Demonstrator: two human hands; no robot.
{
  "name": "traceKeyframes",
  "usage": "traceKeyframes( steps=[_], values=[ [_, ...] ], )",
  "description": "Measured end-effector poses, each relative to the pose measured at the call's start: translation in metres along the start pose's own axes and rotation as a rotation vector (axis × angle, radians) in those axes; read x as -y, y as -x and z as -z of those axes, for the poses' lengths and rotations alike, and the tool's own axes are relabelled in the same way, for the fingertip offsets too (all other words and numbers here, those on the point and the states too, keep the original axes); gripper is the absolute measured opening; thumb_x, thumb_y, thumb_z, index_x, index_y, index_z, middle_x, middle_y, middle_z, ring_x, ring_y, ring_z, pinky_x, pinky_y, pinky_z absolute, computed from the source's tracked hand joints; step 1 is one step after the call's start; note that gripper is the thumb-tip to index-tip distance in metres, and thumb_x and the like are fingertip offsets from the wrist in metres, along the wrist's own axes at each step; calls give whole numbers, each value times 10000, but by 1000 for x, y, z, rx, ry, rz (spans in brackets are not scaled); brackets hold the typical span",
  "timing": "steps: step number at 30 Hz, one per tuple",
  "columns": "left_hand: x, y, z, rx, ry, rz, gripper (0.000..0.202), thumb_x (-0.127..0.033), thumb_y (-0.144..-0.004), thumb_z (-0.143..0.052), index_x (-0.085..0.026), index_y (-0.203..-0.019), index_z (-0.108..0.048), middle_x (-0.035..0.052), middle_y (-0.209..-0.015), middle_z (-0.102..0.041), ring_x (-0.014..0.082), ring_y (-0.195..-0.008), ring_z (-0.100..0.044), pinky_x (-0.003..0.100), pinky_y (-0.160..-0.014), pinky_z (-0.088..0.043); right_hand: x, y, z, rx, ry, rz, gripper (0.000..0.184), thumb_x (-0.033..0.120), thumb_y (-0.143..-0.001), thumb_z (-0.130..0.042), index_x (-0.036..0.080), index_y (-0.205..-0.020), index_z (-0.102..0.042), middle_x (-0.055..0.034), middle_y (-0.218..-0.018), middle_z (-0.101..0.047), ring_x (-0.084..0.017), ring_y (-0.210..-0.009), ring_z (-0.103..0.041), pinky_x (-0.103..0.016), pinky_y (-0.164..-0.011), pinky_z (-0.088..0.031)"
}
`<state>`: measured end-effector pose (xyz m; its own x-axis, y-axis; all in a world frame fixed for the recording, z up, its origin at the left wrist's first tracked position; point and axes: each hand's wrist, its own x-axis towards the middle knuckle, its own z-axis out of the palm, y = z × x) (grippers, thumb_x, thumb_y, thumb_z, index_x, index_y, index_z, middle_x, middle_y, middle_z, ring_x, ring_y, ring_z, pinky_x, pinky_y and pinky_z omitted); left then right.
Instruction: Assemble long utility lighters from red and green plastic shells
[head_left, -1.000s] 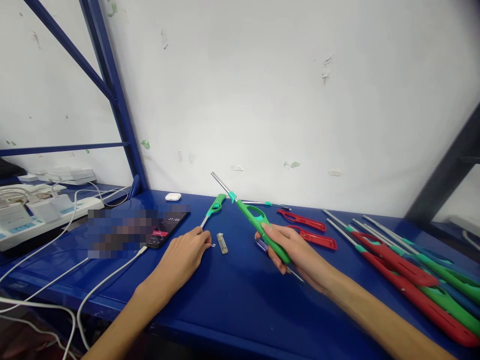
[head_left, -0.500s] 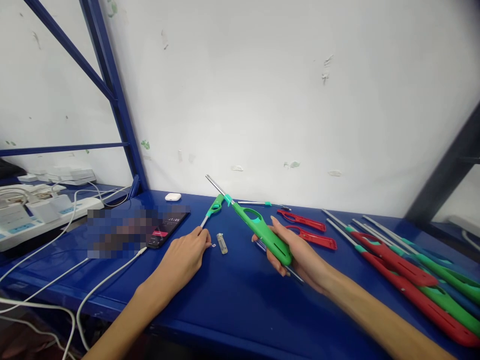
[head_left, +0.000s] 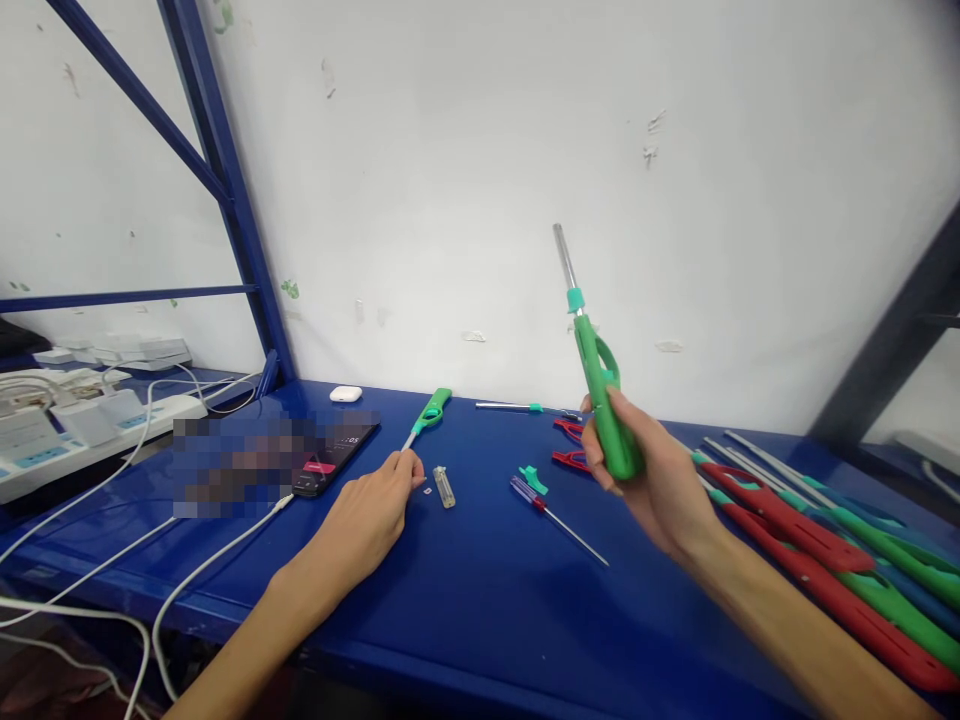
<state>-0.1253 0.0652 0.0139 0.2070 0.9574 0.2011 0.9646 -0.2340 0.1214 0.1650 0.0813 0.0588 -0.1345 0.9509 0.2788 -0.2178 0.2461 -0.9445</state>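
My right hand [head_left: 660,480] is closed round the handle of a green long-nosed lighter [head_left: 600,385], held nearly upright above the blue table [head_left: 480,600] with its metal tube pointing up. My left hand [head_left: 367,520] rests on the table with fingers curled loosely; its fingertips lie beside a small clear part [head_left: 445,487] and the metal tip of a second green lighter [head_left: 426,418]. Whether that hand holds anything is not visible. A small screwdriver [head_left: 555,518] and a teal plastic piece [head_left: 533,479] lie between the hands.
A phone [head_left: 334,452] with a white cable, a white earbud case [head_left: 346,394] and power strips [head_left: 90,425] sit at the left. Red lighter shells [head_left: 568,445] lie behind my right hand. Several red and green lighters [head_left: 810,545] are stacked at the right. A blue rack post [head_left: 225,190] stands at the back left.
My right hand has lifted the green lighter up and to the right, swinging it from slanted to nearly upright. That uncovers the screwdriver and teal piece. My left hand has stayed put.
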Motion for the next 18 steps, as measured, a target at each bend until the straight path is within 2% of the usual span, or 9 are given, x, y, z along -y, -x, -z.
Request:
traceKeyframes(
  steps=[2, 4, 7, 9, 13, 15, 18],
  values=[
    [-2, 2, 5, -33, 38, 17, 219, -228, -1062, -206, -244, -986, -411, 33, -942, -623, 213, -651, -585, 319, -602, -320, -5, 0, -2, 50, 19, -51, 389, 608, -939, -579, 228, -1018, -610, 32, -631, -582, -117, -451, -493, -243, -421, -318],
    [-4, 3, 9, -87, 110, 39, 208, -281, -1072, -217, -253, -975, -399, 15, -890, -613, 213, -648, -580, 314, -602, -322, -11, 0, -6, 144, 63, -137, 450, 605, -922, -608, 223, -1160, -591, 32, -632, -594, -131, -461, -525, -247, -437, -342],
    [-7, 4, 14, -177, 216, 51, 196, -346, -1075, -265, -262, -960, -401, -8, -825, -595, 218, -656, -582, 312, -616, -328, -19, 2, -10, 290, 153, -229, 596, 548, -922, -640, 253, -1408, -462, 30, -690, -615, -144, -541, -575, -259, -522, -419],
    [-7, 5, 17, -206, 237, 48, 190, -355, -1072, -282, -265, -959, -406, -14, -812, -590, 225, -674, -588, 313, -626, -335, -22, 3, -11, 344, 229, -256, 656, 502, -916, -663, 315, -1480, -384, 32, -760, -605, -148, -604, -586, -260, -550, -436],
    [-7, 6, 20, -201, 246, 46, 184, -342, -1069, -283, -266, -953, -403, -8, -818, -600, 232, -695, -598, 318, -632, -345, -24, 2, -10, 325, 380, -259, 522, 501, -907, -669, 375, -1381, -490, 50, -760, -517, -113, -569, -450, -208, -481, -305],
    [-6, 6, 19, -195, 244, 38, 182, -332, -1069, -278, -265, -950, -399, -3, -832, -611, 235, -700, -605, 319, -633, -350, -25, 0, -9, 305, 395, -259, 459, 578, -916, -627, 353, -1309, -549, 29, -832, -554, -92, -552, -396, -195, -459, -231],
    [-5, 6, 18, -194, 234, 28, 180, -323, -1068, -277, -264, -953, -402, 4, -836, -624, 238, -699, -616, 317, -629, -352, -27, -2, -9, 307, 356, -282, 535, 710, -930, -503, 306, -1274, -579, -20, -965, -614, -79, -542, -400, -196, -436, -177]
  ],
)
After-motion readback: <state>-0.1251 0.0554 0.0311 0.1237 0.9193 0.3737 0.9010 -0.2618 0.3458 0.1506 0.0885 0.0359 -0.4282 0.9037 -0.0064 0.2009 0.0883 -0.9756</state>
